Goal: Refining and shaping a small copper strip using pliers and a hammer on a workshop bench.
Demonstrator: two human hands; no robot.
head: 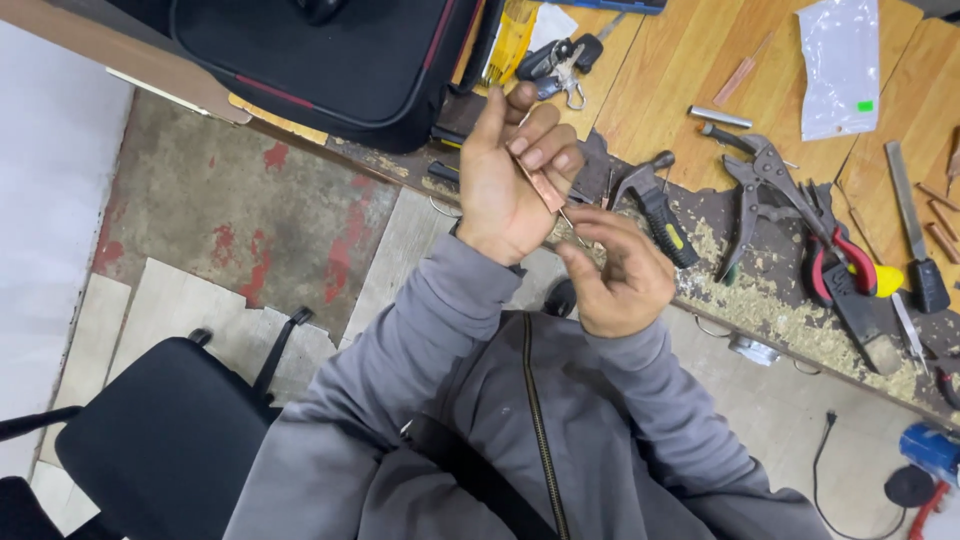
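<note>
My left hand (505, 180) is raised in front of my chest, fingers closed around a thin copper-coloured strip (543, 188) held upright at a slant. My right hand (615, 275) sits just below and to the right, pinching a small thin tool (572, 226) whose tip touches the lower end of the strip. Both arms wear grey sleeves, and a grey zipped jacket (520, 420) fills the lower part of the view.
A wooden workbench (780, 100) littered with sawdust carries a hammer (655, 205), locking pliers (765, 190), red-handled pliers (835, 265), a file (910, 230), keys (555, 65) and a plastic bag (840, 60). A black case (330, 60) lies at the top; a black chair (160, 430) stands lower left.
</note>
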